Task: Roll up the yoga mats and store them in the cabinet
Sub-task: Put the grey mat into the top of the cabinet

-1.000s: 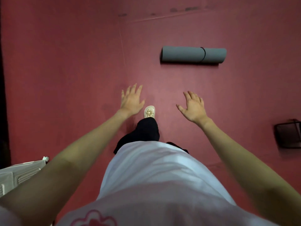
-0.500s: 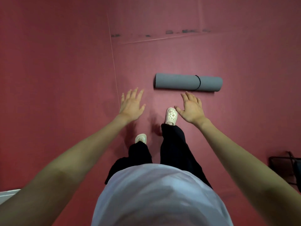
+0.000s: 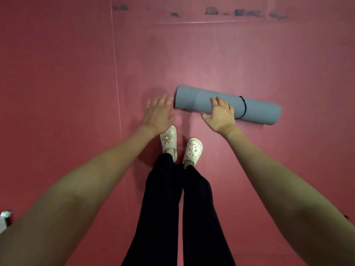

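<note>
Red floor [image 3: 57, 93], rolled grey mat [image 3: 259, 112], spread hands.

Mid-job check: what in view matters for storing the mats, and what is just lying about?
Part of the job:
- rolled grey yoga mat, lying on the floor, black band around it
- left hand, open, beside the mat's end
- right hand, open, over the mat

Just there:
- red floor
- white object at the left edge, unidentifiable

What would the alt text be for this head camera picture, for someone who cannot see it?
Seen from above, a person reaches both open hands, left hand and right hand, toward a rolled grey yoga mat on a red floor, white clogs just behind.
</note>
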Demonstrator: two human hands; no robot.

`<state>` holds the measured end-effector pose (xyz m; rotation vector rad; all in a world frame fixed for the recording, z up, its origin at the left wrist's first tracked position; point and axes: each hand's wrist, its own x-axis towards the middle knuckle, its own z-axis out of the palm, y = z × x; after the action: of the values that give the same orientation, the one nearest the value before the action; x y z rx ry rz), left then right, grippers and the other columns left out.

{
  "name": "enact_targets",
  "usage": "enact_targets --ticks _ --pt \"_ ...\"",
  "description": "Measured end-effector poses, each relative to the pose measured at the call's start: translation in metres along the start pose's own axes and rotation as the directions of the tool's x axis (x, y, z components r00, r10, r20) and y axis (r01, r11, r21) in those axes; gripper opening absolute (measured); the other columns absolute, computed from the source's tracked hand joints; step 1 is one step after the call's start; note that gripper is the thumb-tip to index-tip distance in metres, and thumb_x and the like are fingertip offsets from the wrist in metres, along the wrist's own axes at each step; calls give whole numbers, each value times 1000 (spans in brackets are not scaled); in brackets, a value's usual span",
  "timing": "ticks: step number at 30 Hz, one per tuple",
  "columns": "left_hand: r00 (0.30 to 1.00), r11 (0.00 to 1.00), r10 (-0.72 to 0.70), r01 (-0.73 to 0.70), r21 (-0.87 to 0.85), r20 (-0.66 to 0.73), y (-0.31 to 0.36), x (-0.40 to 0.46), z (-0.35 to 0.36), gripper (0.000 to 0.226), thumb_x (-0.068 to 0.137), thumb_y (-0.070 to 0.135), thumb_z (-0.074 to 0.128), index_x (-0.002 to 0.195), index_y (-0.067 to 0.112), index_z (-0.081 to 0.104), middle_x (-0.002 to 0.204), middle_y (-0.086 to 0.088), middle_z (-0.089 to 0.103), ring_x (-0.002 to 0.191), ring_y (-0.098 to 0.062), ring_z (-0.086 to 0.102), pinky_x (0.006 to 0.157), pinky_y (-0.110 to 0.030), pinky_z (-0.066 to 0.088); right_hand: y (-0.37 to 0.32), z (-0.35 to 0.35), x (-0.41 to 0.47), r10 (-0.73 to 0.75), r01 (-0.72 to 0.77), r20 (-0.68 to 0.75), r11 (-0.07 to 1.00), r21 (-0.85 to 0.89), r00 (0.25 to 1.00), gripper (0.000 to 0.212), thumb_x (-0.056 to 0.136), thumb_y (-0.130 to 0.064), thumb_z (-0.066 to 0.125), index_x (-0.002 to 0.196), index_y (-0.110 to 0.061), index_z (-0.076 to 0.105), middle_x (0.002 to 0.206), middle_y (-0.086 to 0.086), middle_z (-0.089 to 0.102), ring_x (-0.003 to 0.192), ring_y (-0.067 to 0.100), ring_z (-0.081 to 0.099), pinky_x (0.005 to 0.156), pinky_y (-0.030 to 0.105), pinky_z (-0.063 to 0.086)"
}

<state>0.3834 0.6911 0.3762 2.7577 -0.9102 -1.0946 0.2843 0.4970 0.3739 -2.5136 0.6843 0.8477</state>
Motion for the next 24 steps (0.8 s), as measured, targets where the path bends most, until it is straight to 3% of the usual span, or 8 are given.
enact_targets --ticks 5,9,14,16,20,24 --pt "999 1000 14 -15 22 47 -25 119 92 68 93 37 49 152 16 22 158 -11 23 143 -31 23 116 -51 19 21 81 119 -29 37 91 995 -91 995 79 90 -39 59 152 -11 19 158 14 19 145 29 17 118 44 13" --pt "1000 997 -9 10 -79 15 -48 194 161 67 91 36 54 150 17 28 154 -11 31 137 -32 34 113 -46 27 41 141 195 -73 94 131 982 -163 989 96 84 -40 68 154 -13 8 160 13 13 147 29 14 118 43 12" --pt "993 954 -116 115 -278 13 -73 263 224 74 93 42 54 152 13 21 152 -14 34 134 -35 39 110 -46 34 62 189 271 -145 165 117 970 -181 982 123 67 -49 80 155 -15 0 161 13 6 148 31 7 118 46 10" --pt "994 956 -112 107 -274 -4 -79 280 236 75 94 48 52 151 11 21 148 -15 40 130 -37 43 106 -47 37 65 203 291 -174 199 136 958 -206 975 137 55 -57 85 155 -16 -1 160 14 8 147 33 8 118 48 8" --pt "996 914 -60 27 -405 -69 -85 292 252 64 94 40 55 145 10 30 140 -12 49 125 -33 48 99 -44 40 66 226 309 -210 244 133 902 -355 969 154 38 -61 88 154 -12 1 153 23 20 140 42 20 115 53 13" --pt "979 812 -192 118 -571 -71 -78 290 252 52 89 28 64 133 10 42 130 -9 56 117 -29 54 95 -39 43 58 234 307 -219 207 18 885 -417 976 138 41 -48 90 151 -9 16 135 21 38 117 41 41 107 53 28"
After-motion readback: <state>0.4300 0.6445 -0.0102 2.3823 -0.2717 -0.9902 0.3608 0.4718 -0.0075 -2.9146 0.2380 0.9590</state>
